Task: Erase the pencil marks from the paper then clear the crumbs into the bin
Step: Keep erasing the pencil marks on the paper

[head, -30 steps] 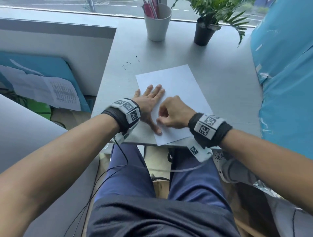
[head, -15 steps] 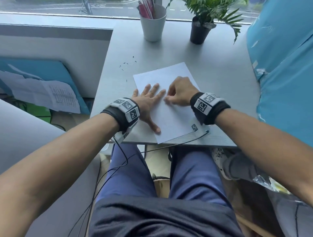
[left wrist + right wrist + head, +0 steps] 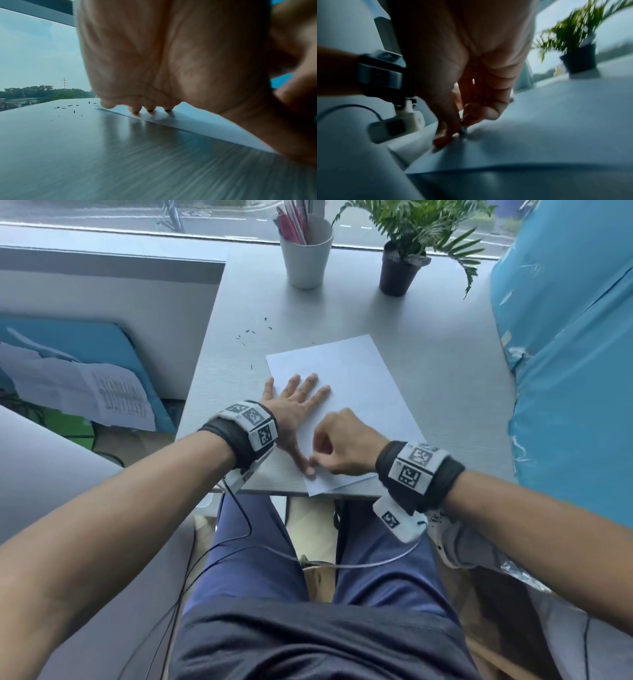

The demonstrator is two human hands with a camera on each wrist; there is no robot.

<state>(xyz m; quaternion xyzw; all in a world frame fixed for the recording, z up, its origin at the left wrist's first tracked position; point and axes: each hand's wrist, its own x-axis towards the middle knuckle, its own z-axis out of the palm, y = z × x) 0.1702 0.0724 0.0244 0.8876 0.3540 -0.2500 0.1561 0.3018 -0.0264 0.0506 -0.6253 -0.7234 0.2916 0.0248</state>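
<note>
Change: half a second ago the right hand (image 3: 342,445) was up near the middle of the paper (image 3: 359,385); now it has come back toward 6 o'clock, beside the left thumb — a back-and-forth rubbing stroke, I judge.
Right hand fingers: curled, tips pinching a small dark-tipped eraser (image 3: 463,130) against the sheet; the view is blurred, so the eraser's shape is unclear.
Left hand: the left hand (image 3: 294,409) has not shifted — flat, fingers spread, fingertips (image 3: 135,111) pressing the paper's left edge.
Meaning for the task: erasing seems to be in progress; no pencil marks can be made out on the sheet from here.
Crumbs: dark crumbs (image 3: 253,332) lie on the desk (image 3: 445,364) at about 11 o'clock from the paper, clear of it. No bin is in view.
Edges: the paper's near corner at 6 o'clock overhangs the desk's front edge — a hard stroke there could crease it.
Open room: bare desk at 3 o'clock of the sheet; a cup (image 3: 306,258) and potted plant (image 3: 400,268) stand well apart at 12 o'clock.
</note>
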